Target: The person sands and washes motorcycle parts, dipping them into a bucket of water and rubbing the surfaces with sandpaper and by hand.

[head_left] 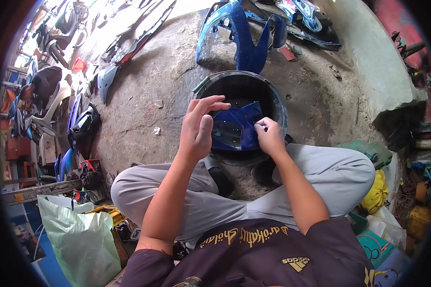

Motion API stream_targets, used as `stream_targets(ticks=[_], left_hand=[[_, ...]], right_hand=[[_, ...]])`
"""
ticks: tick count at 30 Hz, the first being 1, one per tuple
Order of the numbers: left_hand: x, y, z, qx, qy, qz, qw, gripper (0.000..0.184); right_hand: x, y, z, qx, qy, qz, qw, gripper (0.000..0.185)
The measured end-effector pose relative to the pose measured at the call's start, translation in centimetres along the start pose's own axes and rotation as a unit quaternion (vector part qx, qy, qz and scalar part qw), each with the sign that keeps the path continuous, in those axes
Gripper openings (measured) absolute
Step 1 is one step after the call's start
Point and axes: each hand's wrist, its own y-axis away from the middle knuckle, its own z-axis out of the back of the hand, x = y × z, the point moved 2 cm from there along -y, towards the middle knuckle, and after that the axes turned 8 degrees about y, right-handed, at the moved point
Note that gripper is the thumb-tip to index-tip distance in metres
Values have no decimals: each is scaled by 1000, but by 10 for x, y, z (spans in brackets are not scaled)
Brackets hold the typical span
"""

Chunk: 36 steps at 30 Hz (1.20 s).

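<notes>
A glossy blue plastic panel (250, 135), which looks like a motorcycle fairing piece with a cut-out, is held over a round black tub (278, 92) between my knees. My right hand (272, 138) is closed at the panel's right edge, thumb and fingers pinched there. Whether something small also sits between those fingers, I cannot make out. My left hand (198, 128) is at the panel's left side, fingers stretched and thumb apart, with nothing visible in it. Dark liquid seems to lie in the tub beneath the panel.
Beyond the tub a larger blue fairing (246, 40) stands on the concrete floor (143, 100). More body panels (304, 19) lie behind it. Motorcycle parts crowd the left, near a pale plastic bag (84, 244). A yellow bag (376, 192) lies right of my knee.
</notes>
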Motion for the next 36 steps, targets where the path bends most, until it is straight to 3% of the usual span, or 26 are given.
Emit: stream_targets(ticks=[14, 21, 25, 26, 30, 33, 36], left_hand=[[0, -1, 1, 0, -7, -4, 1000, 78], [1, -1, 1, -5, -5, 0, 1000, 77], [1, -1, 0, 0, -10, -13, 1000, 77], [1, -2, 0, 6, -15, -8, 1000, 81], [-1, 0, 1, 17, -26, 13, 999, 89], [-3, 0, 0, 19, -28, 10, 999, 89], [1, -3, 1, 4, -18, -5, 1000, 82]], right_hand=[[-8, -6, -3, 2, 0, -27, 1000, 18], [9, 5, 1, -7, -24, 34, 999, 19], [0, -3, -1, -16, 1, -3, 1000, 19], [4, 1, -1, -17, -29, 44, 998, 18], [12, 5, 1, -50, -36, 78, 995, 15], [0, -3, 0, -27, -2, 15, 1000, 15], [20, 8, 5, -51, 0, 105, 993, 16]])
